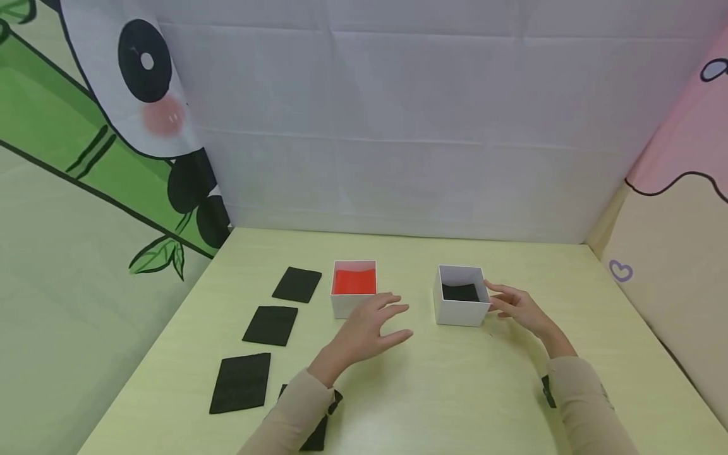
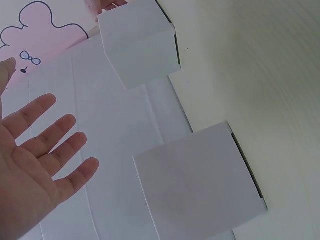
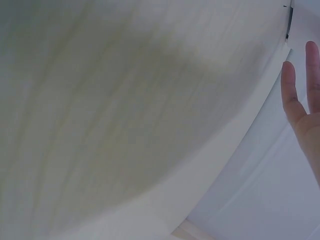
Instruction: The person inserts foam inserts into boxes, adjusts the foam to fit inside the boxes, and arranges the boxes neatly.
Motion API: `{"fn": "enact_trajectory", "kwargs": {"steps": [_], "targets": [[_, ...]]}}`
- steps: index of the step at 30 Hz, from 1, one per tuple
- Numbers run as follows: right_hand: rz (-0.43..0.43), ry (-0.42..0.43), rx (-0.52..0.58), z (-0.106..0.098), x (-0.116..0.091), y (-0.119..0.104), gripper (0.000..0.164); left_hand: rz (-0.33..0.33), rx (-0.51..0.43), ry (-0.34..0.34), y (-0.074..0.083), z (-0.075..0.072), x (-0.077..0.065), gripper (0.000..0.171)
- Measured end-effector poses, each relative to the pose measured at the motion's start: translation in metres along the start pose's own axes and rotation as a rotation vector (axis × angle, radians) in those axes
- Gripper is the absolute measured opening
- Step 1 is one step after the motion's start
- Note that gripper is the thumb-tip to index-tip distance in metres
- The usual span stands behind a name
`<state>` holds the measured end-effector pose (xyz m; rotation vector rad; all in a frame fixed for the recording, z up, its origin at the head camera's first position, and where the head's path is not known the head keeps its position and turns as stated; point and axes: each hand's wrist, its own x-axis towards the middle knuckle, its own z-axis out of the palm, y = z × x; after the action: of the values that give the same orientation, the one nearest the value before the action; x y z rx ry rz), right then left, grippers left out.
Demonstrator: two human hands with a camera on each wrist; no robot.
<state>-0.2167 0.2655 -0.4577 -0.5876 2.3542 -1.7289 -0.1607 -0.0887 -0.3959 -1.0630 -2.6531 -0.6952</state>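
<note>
Two small white open-top boxes stand on the pale table. Red material (image 1: 355, 282) lies inside the left box (image 1: 344, 308), and a black piece (image 1: 459, 292) lies inside the right box (image 1: 459, 313). My left hand (image 1: 364, 330) is in front of the left box, overlapping its corner in the head view, fingers spread and holding nothing. In the left wrist view its fingers (image 2: 65, 132) are apart from both boxes. Fingertips of my right hand (image 1: 522, 311) are right at the right box's outer side wall, fingers mostly straight.
Black flat squares (image 1: 297, 284) lie in a slanting row on the left of the table (image 1: 421, 392). Another black square (image 1: 315, 436) is partly hidden under my left forearm. A white cloth backdrop (image 1: 398, 126) rises behind the table, with printed panels at both sides.
</note>
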Motion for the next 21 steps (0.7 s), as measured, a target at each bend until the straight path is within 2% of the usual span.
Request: {"fn": "enact_trajectory", "kwargs": {"steps": [5, 12, 21], "targets": [[-0.006, -0.008, 0.008, 0.0, 0.0, -0.001, 0.043, -0.025, -0.003, -0.002, -0.001, -0.009, -0.011, 0.045], [-0.029, -0.026, 0.029, 0.001, -0.001, -0.004, 0.042, -0.033, 0.009, 0.036, -0.009, -0.016, -0.031, 0.045], [-0.006, -0.03, 0.015, -0.001, -0.001, -0.002, 0.042, -0.041, 0.048, 0.063, -0.018, -0.026, -0.055, 0.043]]}}
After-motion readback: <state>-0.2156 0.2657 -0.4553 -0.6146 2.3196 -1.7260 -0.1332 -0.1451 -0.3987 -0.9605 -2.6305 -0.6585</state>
